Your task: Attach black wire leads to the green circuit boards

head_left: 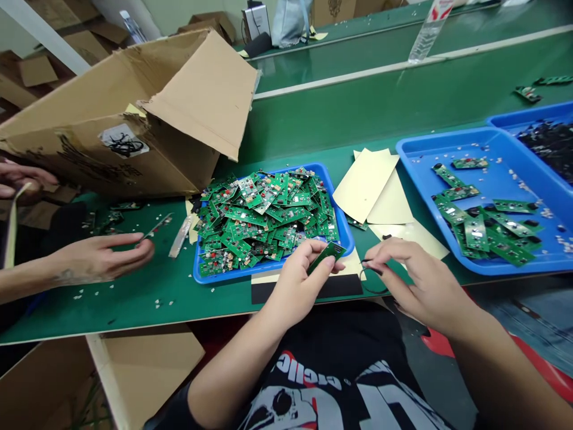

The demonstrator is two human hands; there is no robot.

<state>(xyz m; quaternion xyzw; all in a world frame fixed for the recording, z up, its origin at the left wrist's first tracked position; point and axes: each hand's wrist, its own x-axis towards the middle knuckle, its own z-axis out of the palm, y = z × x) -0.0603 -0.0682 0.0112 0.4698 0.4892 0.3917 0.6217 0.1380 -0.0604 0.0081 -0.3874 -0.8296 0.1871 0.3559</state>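
My left hand (pixel 293 289) is closed on a small green circuit board (pixel 326 257), gripped between thumb and fingers and tilted above the table's front edge. To its right, my right hand (pixel 423 283) pinches a thin, curled black strip (pixel 376 292); its exact kind is unclear. The strip hangs apart from the board. Just beyond my left hand stands a blue tray (pixel 197 272) heaped with green circuit boards (pixel 268 209). Under the hands lies a pale sheet with a black band (pixel 308 289).
Yellowish paper sheets (pixel 364 185) lie right of the heap. Another blue tray (pixel 416 173) holds several boards, beside a tray of black parts (pixel 548 143). A large cardboard box (pixel 179 131) stands left. A co-worker's hand (pixel 102 258) holds a board. A bottle (pixel 430 33) stands behind.
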